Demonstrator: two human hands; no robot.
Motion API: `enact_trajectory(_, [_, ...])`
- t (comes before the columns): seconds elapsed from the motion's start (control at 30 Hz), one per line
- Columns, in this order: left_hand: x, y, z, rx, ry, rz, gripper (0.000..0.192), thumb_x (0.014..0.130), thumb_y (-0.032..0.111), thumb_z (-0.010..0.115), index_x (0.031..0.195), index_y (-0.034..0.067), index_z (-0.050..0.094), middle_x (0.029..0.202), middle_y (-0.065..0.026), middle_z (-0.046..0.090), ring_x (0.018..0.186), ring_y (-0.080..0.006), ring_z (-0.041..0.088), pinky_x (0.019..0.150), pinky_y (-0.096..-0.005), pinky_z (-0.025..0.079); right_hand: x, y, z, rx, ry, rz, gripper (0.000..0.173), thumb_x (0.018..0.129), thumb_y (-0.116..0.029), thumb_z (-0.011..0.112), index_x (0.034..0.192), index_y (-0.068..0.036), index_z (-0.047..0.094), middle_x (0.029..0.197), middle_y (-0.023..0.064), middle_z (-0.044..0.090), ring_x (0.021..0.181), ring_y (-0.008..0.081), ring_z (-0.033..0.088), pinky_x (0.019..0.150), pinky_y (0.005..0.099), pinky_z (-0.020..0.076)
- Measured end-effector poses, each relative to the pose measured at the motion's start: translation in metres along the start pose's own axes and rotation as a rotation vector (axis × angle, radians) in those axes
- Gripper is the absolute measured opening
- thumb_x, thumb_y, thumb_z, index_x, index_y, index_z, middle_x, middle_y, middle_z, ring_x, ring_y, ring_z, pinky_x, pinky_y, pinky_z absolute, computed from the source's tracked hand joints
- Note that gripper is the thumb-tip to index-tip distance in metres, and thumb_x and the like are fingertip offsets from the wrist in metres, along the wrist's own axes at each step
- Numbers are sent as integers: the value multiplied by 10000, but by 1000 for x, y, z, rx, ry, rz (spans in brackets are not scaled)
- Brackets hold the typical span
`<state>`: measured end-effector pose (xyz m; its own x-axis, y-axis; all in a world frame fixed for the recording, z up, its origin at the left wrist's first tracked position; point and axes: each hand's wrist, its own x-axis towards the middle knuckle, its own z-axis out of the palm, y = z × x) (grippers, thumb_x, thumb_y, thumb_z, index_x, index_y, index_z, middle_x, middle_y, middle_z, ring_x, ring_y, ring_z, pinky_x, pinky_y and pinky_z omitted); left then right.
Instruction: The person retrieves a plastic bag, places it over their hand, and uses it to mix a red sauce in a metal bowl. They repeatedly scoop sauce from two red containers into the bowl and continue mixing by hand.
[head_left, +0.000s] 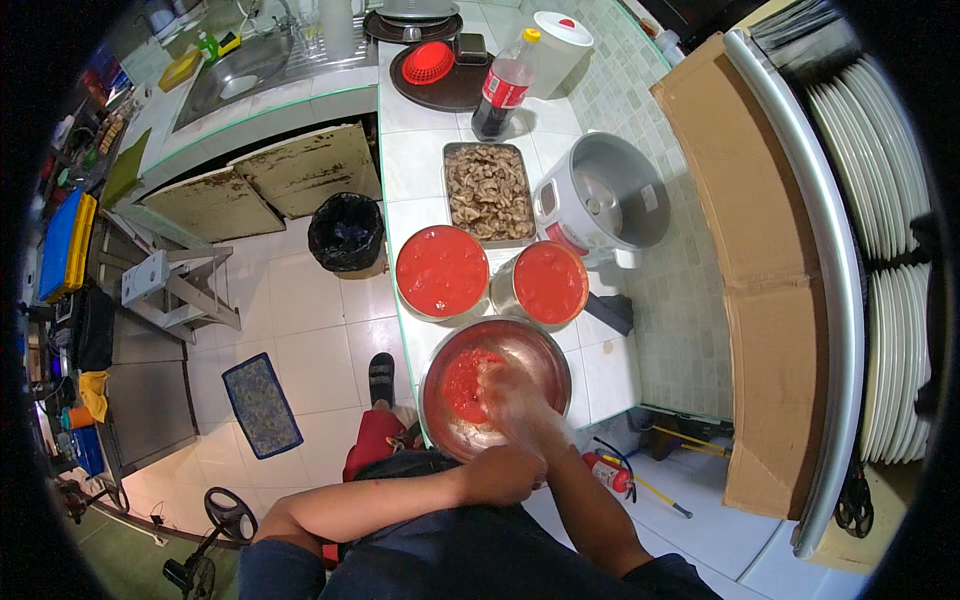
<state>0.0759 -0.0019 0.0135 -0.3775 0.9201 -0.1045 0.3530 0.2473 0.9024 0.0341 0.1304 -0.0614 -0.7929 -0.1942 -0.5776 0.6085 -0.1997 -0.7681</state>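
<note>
A steel mixing bowl stands at the counter's near end, with red tomato pulp in it. My right hand, blurred, is down inside the bowl at the pulp; its fingers are partly hidden, and what they hold cannot be told. My left hand is curled at the bowl's near rim, beside my right wrist; its fingertips are hidden. Just beyond the bowl, two open cans hold red tomato sauce, a left one and a right one. Behind them lies a metal tray of sliced mushrooms.
A grey rice cooker lies tilted right of the mushrooms. Farther back stand a cola bottle, a lidded white container and a round dark tray. Left of the counter is a black-lined bin. Stacked plates fill the right shelf.
</note>
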Motion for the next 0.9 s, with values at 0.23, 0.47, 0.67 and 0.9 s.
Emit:
enact_trajectory(0.23, [37,18,-28,-215,341,3,215,977,128,524,1045,43,710,935,-220,712,909,-429,694,856,-543,516,18,-118,-13,-411,229,-503,139,985,-161,684,1033,-31,680,931,82,697,923,213,684,881,380,555])
enact_trajectory(0.47, [74,-14,-47,-531,528,-71,286,1050,218,489,1009,-15,649,878,-243,661,832,-416,665,800,-491,497,80,-153,-31,-987,300,-327,400,934,-277,778,1207,4,696,1160,135,744,1063,199,703,931,334,536])
enact_trajectory(0.67, [92,-38,-42,-647,500,-97,330,1062,268,480,1007,5,673,770,-168,634,729,-311,633,728,-457,492,97,-151,-40,-931,161,-124,446,939,-302,767,1259,-4,681,1100,161,755,997,208,716,879,344,541])
enact_trajectory(0.9, [110,-48,-34,-710,564,-68,359,1080,296,452,1026,26,682,745,-77,606,715,-220,598,706,-410,481,106,-153,-49,-1030,69,-61,229,959,-205,719,1084,-15,692,862,85,709,804,190,674,761,347,530])
